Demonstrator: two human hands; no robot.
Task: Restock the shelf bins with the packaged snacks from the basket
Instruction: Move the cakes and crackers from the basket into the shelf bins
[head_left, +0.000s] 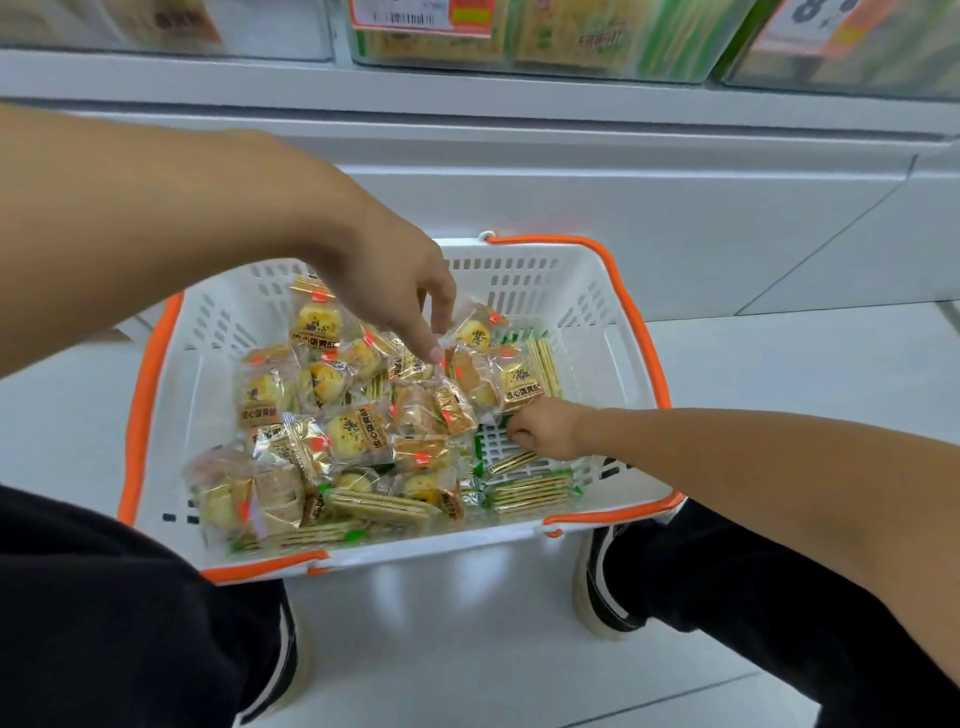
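right hand (545, 428) fingers clamp a cracker pack (511, 461); left hand (410, 296) fingers apart over pastries (358, 431).

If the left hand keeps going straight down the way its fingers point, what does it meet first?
Most likely the clear-wrapped pastry packet directly under the left hand; its fingertips look nearly on the wrapper already, though depth is unclear.

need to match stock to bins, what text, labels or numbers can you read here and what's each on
"8" with a mark after it: large dark figure on the price sign at the upper right bin; the rest is cut off.
Orange price label on the middle bin: barcode and print too blurred to read.
Pastry packets in the basket: Chinese characters, too small to read surely.
Green cracker packs: no readable text.
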